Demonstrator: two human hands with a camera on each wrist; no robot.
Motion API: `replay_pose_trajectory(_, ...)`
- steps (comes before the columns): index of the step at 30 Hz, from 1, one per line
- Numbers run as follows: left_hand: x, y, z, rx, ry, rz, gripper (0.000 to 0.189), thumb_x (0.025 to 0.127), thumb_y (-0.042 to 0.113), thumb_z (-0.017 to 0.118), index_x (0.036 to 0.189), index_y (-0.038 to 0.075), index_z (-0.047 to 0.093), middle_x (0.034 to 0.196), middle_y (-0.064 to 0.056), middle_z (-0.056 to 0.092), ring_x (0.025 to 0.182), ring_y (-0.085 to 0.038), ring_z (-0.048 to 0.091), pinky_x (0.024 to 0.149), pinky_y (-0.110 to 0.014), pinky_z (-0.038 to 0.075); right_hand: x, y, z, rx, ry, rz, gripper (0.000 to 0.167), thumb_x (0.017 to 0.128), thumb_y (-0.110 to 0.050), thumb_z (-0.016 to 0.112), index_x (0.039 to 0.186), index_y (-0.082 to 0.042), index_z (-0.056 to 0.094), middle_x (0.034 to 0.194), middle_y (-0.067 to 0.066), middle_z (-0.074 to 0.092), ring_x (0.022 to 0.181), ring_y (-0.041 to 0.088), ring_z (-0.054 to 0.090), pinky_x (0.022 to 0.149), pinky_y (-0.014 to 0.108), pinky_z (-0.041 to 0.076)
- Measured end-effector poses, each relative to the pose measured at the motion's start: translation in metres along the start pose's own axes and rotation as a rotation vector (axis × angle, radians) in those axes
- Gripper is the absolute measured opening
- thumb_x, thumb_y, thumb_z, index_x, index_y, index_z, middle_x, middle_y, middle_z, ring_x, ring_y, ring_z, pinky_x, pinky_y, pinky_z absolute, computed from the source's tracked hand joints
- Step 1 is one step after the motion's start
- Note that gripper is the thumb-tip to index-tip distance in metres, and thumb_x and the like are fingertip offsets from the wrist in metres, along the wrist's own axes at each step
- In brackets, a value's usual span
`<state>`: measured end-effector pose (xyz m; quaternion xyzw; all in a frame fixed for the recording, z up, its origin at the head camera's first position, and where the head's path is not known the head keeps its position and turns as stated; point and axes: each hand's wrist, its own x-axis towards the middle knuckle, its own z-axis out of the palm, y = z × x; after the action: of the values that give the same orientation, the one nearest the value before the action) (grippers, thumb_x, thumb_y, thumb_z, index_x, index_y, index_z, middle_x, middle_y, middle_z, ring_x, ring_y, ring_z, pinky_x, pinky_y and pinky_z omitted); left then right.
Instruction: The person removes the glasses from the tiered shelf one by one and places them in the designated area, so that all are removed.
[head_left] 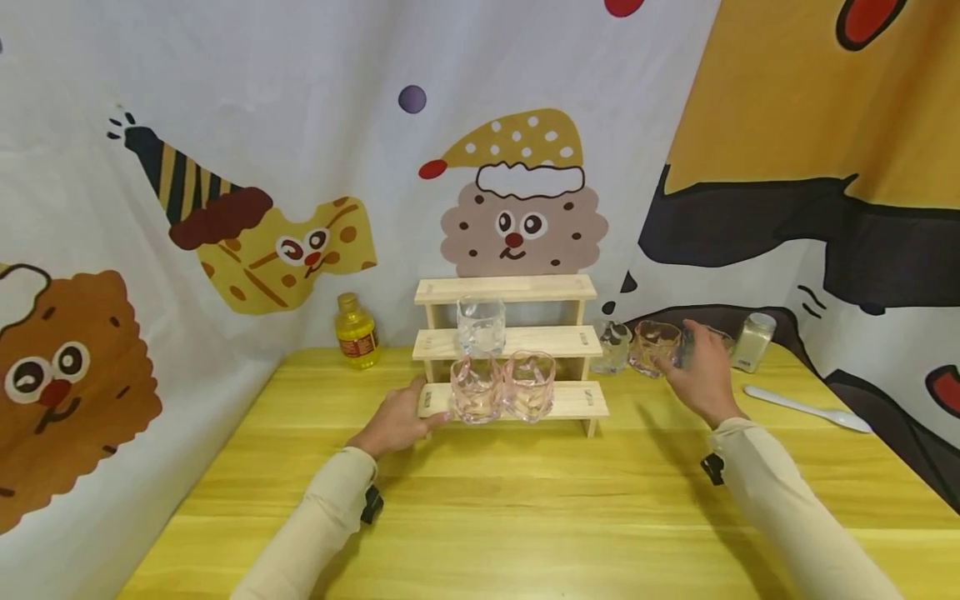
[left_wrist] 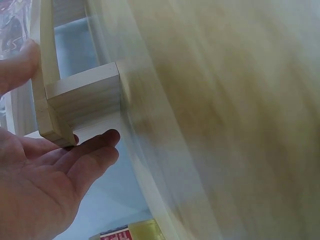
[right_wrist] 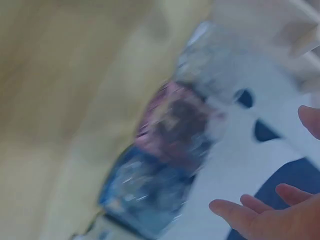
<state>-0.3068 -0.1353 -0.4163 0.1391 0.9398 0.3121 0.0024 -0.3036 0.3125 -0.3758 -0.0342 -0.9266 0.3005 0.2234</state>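
My left hand (head_left: 393,419) grips the left end of the lowest shelf of a three-tier wooden stand (head_left: 588,398), the thumb over the board and the other fingers under and beside it. Two pink-tinted glasses (head_left: 529,387) stand side by side on that shelf; a clear glass (head_left: 482,327) is on the middle tier. Fingers spread, my right hand (head_left: 705,379) hovers by a row of glasses to the right of the stand. The row has a clear glass (right_wrist: 205,62), a pink glass (right_wrist: 175,127) and a bluish glass (right_wrist: 150,187), blurred in the right wrist view. No glass is between thumb and fingers.
A yellow bottle (head_left: 356,333) with a red label stands left of the stand. Past the glasses are a white-capped jar (head_left: 753,343) and a white spoon (head_left: 810,407) lying on the yellow wood-grain table (head_left: 480,517). A cartoon-printed cloth (head_left: 300,100) hangs behind.
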Motion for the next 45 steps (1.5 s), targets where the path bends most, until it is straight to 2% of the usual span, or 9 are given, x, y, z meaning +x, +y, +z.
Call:
replay_pose_trajectory(7, 0.000, -0.002, -0.001, 0.006, 0.007, -0.008, 0.077, 0.089, 0.042, 0.075, 0.146, 0.002, 0.042, 0.111, -0.015, 0.069, 0.084, -0.018, 0.061, 0.071, -0.032, 0.049, 0.001, -0.045, 0.011, 0.052, -0.021, -0.106, 0.074, 0.092, -0.019, 0.070, 0.150, 0.007, 0.032, 0.140, 0.037, 0.043, 0.127, 0.054, 0.043, 0.102, 0.069, 0.036)
replay_pose_trajectory(11, 0.000, 0.000, -0.003, -0.010, 0.003, -0.007, 0.076, 0.089, 0.039, 0.076, 0.146, 0.002, 0.042, 0.108, -0.015, 0.068, 0.080, -0.018, 0.060, 0.067, -0.031, 0.048, 0.003, -0.064, 0.019, 0.102, -0.038, -0.137, 0.073, 0.093, -0.021, 0.070, 0.151, 0.004, 0.033, 0.144, 0.033, 0.043, 0.129, 0.050, 0.044, 0.104, 0.067, 0.036)
replay_pose_trajectory(15, 0.002, 0.001, -0.004, -0.010, 0.006, 0.000, 0.078, 0.089, 0.039, 0.075, 0.149, 0.002, 0.040, 0.111, -0.016, 0.069, 0.082, -0.018, 0.060, 0.069, -0.031, 0.048, 0.004, -0.082, 0.022, 0.142, -0.055, -0.164, 0.073, 0.094, -0.023, 0.071, 0.152, 0.001, 0.034, 0.148, 0.030, 0.043, 0.133, 0.048, 0.044, 0.107, 0.065, 0.035)
replay_pose_trajectory(22, 0.003, 0.003, -0.004, -0.011, 0.008, 0.003, 0.074, 0.089, 0.038, 0.076, 0.146, 0.003, 0.042, 0.110, -0.015, 0.069, 0.082, -0.017, 0.060, 0.069, -0.031, 0.047, 0.005, -0.113, 0.032, 0.237, -0.130, -0.227, 0.073, 0.094, -0.025, 0.072, 0.153, -0.003, 0.035, 0.151, 0.026, 0.045, 0.137, 0.045, 0.044, 0.110, 0.062, 0.038)
replay_pose_trajectory(26, 0.002, 0.002, -0.004, -0.017, 0.005, 0.002, 0.075, 0.090, 0.038, 0.076, 0.147, 0.002, 0.041, 0.108, -0.014, 0.069, 0.080, -0.017, 0.060, 0.067, -0.031, 0.047, 0.006, -0.134, 0.041, 0.315, -0.209, -0.213, 0.075, 0.093, -0.027, 0.072, 0.154, -0.008, 0.034, 0.154, 0.023, 0.043, 0.141, 0.041, 0.043, 0.111, 0.059, 0.040)
replay_pose_trajectory(30, 0.001, 0.002, -0.003, -0.002, 0.002, 0.000, 0.075, 0.090, 0.039, 0.075, 0.146, 0.002, 0.042, 0.110, -0.015, 0.069, 0.083, -0.018, 0.062, 0.069, -0.032, 0.049, 0.007, -0.151, 0.052, 0.422, -0.320, -0.151, 0.075, 0.093, -0.027, 0.072, 0.155, -0.011, 0.033, 0.156, 0.022, 0.041, 0.146, 0.038, 0.038, 0.116, 0.056, 0.036)
replay_pose_trajectory(33, 0.001, 0.001, -0.002, -0.002, -0.005, -0.004, 0.071, 0.090, 0.039, 0.075, 0.143, 0.003, 0.044, 0.108, -0.015, 0.069, 0.082, -0.018, 0.062, 0.068, -0.031, 0.049, 0.008, -0.160, 0.059, 0.454, -0.376, -0.113, 0.077, 0.093, -0.028, 0.073, 0.156, -0.015, 0.031, 0.157, 0.022, 0.040, 0.146, 0.038, 0.037, 0.115, 0.056, 0.037)
replay_pose_trajectory(39, 0.001, -0.001, -0.001, -0.014, 0.003, 0.003, 0.067, 0.090, 0.039, 0.075, 0.139, 0.003, 0.047, 0.100, -0.012, 0.067, 0.075, -0.017, 0.058, 0.062, -0.030, 0.045, 0.010, -0.179, 0.070, 0.435, -0.429, -0.107, 0.081, 0.092, -0.031, 0.074, 0.157, -0.018, 0.029, 0.157, 0.019, 0.039, 0.145, 0.038, 0.040, 0.113, 0.056, 0.040)
replay_pose_trajectory(45, 0.000, -0.001, 0.000, -0.022, -0.001, 0.000, 0.066, 0.091, 0.039, 0.074, 0.140, 0.003, 0.047, 0.104, -0.013, 0.067, 0.077, -0.018, 0.059, 0.063, -0.030, 0.044, 0.014, -0.198, 0.084, 0.428, -0.460, -0.107, 0.086, 0.089, -0.030, 0.077, 0.158, -0.016, 0.027, 0.156, 0.019, 0.039, 0.145, 0.036, 0.041, 0.112, 0.054, 0.041)
